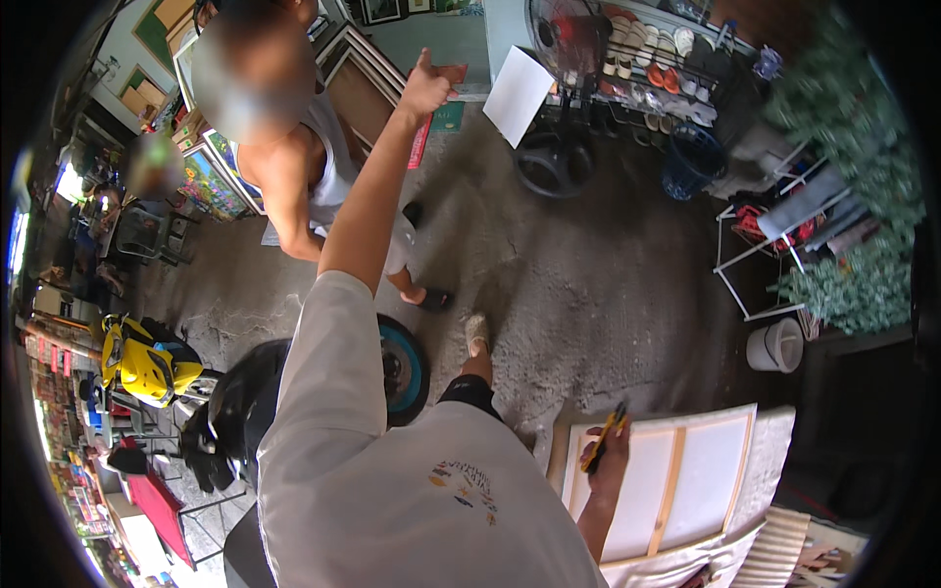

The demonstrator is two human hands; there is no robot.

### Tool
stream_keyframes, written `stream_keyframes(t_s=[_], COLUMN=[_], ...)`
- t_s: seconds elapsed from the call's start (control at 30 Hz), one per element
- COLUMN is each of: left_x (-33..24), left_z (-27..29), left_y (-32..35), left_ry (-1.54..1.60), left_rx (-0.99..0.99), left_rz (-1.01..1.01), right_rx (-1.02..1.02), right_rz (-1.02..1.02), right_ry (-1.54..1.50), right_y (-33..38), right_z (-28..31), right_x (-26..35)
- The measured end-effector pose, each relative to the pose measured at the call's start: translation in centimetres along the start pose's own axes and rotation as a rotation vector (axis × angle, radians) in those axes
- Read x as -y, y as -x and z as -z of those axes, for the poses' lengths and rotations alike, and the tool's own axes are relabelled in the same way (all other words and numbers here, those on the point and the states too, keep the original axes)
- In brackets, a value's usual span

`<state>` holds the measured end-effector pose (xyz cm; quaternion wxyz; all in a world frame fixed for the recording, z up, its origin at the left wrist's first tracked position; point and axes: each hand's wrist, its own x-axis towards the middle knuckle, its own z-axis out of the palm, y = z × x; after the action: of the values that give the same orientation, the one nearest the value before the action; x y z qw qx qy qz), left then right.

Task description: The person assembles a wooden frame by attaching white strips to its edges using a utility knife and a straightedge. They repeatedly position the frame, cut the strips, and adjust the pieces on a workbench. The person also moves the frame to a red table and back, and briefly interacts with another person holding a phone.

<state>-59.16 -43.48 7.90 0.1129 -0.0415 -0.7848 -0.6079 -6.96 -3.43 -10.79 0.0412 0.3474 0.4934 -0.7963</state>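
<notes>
My left arm stretches far out in front of me. At its end, my left hand (427,88) is closed with one digit sticking up, and a small reddish-brown flat piece (452,73) shows at its fingers; what it is I cannot make out. Low on the right, my right hand (610,459) grips a yellow and black utility knife (602,441). Just beside that hand leans a stretched canvas (698,490), its back and wooden stretcher bars facing up. Near my left arm stands another person in a white tank top (333,147).
Framed pictures (218,171) lean behind the other person. A black motorcycle (250,397) and a yellow one (147,367) stand left. A fan (569,39), shoe rack (662,59), blue basket (693,162), folding rack (774,235) and white bucket (774,346) line the right side.
</notes>
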Motion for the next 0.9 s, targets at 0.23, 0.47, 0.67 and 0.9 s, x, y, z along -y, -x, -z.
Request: stream_keyframes(t_s=[0.23,0.47,0.67,0.9], left_x=[6.7,11.2,23.9,20.3], left_z=[3.8,3.2,-4.0,-4.8], left_y=[-14.8,-16.5,-2.0,-9.5], left_ry=[0.164,0.271,0.423,0.748], left_rx=[-0.132,-0.178,0.411,0.503], left_rz=[0.022,0.065,0.698,0.449], right_rx=[0.182,0.238,0.227,0.704], right_rz=[-0.211,-0.06,0.193,0.952], right_ry=[-0.042,0.222,0.583,0.812], right_y=[-11.9,-20.3,-29.2,-40.5], right_z=[-16.1,-29.9,-43.5,-56.6], right_x=[0.3,5.3,10.0,12.6])
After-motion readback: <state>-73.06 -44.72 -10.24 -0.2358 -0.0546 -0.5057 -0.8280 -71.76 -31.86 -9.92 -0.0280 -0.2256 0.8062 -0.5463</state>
